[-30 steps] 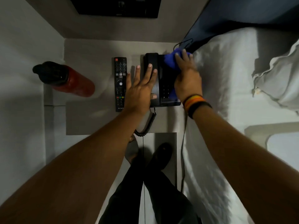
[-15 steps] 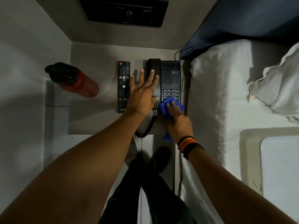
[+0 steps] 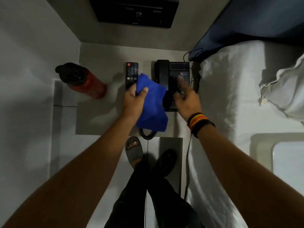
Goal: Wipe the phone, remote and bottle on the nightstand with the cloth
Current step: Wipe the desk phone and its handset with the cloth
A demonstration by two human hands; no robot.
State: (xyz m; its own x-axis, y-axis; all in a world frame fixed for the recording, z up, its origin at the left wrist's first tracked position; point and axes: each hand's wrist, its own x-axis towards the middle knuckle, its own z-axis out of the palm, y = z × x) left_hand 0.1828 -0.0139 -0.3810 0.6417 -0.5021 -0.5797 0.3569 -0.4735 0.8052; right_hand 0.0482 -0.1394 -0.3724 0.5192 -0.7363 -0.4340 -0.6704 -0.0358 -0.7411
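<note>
A black desk phone (image 3: 174, 71) sits at the right of the grey nightstand (image 3: 98, 119), its coiled cord (image 3: 148, 134) hanging over the front edge. A black remote (image 3: 131, 71) lies to its left. A red bottle (image 3: 85, 81) with a black cap stands at the far left. My left hand (image 3: 133, 101) grips the blue cloth (image 3: 151, 104), which hangs over the gap between remote and phone. My right hand (image 3: 185, 96) hovers blurred over the phone's keypad, fingers apart, holding nothing.
A bed with white sheets (image 3: 230, 104) and a pillow (image 3: 283, 88) borders the nightstand on the right. A dark panel (image 3: 133, 12) is on the wall behind. A thin cable (image 3: 189, 162) runs down beside the bed. My feet (image 3: 134, 150) stand below the nightstand's front edge.
The cloth has passed from my right hand to my left hand. My left hand has left the handset and shifted toward the remote; my right hand now hovers empty over the keypad.
</note>
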